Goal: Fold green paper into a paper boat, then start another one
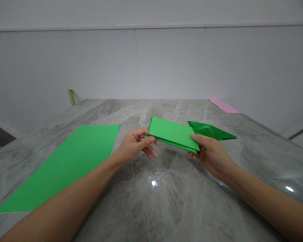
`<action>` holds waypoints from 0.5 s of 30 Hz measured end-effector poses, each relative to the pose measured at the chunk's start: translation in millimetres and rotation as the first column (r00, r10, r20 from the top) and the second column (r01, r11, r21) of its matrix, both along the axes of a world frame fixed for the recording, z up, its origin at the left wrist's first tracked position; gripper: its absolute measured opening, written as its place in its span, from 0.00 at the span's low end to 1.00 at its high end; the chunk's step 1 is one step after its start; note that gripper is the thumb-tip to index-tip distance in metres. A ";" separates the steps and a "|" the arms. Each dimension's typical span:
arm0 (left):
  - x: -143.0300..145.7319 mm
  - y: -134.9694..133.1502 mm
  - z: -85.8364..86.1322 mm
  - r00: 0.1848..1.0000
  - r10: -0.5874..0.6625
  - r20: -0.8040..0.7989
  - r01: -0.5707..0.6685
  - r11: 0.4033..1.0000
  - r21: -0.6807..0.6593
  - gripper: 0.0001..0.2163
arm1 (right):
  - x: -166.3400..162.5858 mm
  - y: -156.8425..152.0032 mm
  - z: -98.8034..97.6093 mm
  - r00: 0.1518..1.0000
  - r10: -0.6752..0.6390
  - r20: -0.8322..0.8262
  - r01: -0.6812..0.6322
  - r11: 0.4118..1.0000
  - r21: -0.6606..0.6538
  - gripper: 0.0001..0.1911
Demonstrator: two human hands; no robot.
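Observation:
A green folded paper [173,131], several layers thick, is held up over the grey table between both hands. My left hand [137,143] pinches its left end between thumb and forefinger, the other fingers hanging loose below. On the right end, my right hand [209,151] grips with the thumb on top and fingers underneath. Just behind the right hand lies a darker green folded paper boat [208,130], its near side partly covered by that hand. Large green paper sheets [73,161] lie flat to the left, partly under my left forearm.
The grey marbled table [161,208] reaches back to a white wall [161,64]. A pink paper [224,106] lies at the far right edge. Some light green object [71,97] stands by the far left edge.

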State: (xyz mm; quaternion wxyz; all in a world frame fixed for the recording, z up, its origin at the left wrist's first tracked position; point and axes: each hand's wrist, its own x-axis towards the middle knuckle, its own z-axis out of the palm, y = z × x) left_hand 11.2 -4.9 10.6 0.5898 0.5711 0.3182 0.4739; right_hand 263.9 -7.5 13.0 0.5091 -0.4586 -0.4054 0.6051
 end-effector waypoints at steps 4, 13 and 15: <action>0.1 -0.3 1.2 0.999 0.032 -0.015 -0.031 0.999 0.026 0.12 | -0.2 -0.8 0.1 1.000 -0.006 0.002 0.006 1.000 0.004 0.17; 3.0 0.1 1.9 0.913 0.399 -0.087 -0.377 0.905 0.200 0.11 | -1.0 -2.2 -2.9 1.000 0.009 -0.013 -0.009 1.000 0.022 0.13; 3.3 -0.3 2.5 0.858 0.510 -0.050 -0.481 0.835 0.267 0.16 | -2.2 -2.0 -0.9 0.999 -0.025 -0.029 0.026 1.000 0.001 0.10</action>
